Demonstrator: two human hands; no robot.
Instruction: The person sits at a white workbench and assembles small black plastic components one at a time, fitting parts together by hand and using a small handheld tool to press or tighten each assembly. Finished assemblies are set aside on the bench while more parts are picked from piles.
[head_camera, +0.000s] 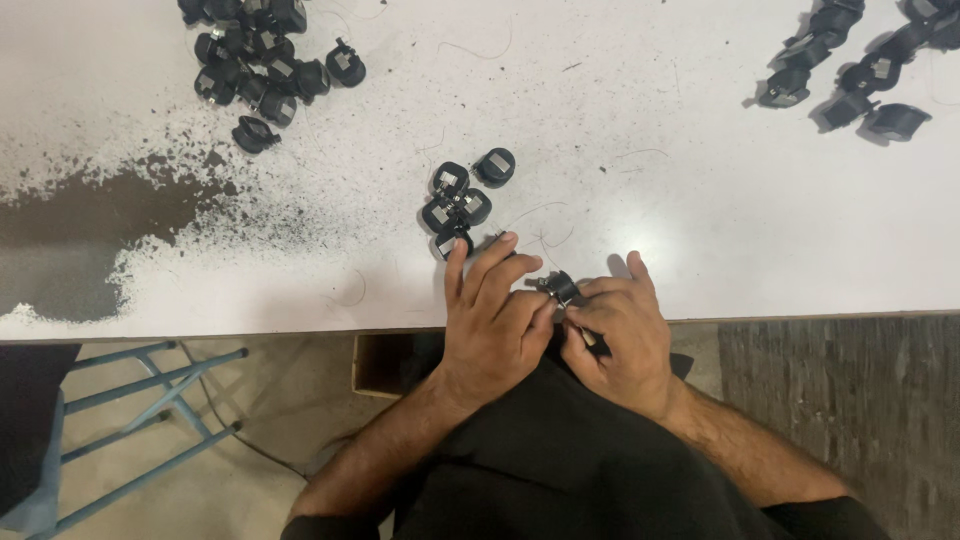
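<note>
That small black plastic part (558, 288) with its metal insert sits at the counter (700, 230) edge, pinched between your hands. It looks light, rigid and fiddly, so grip its body, not the metal. Your left hand (495, 320) and right hand (618, 335) are pressed together around it; five like parts (462, 200) lie just beyond.

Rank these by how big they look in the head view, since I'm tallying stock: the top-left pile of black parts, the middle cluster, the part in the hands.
1. Top-left pile
2. Middle cluster
3. Part in the hands, partly hidden by fingers
</note>
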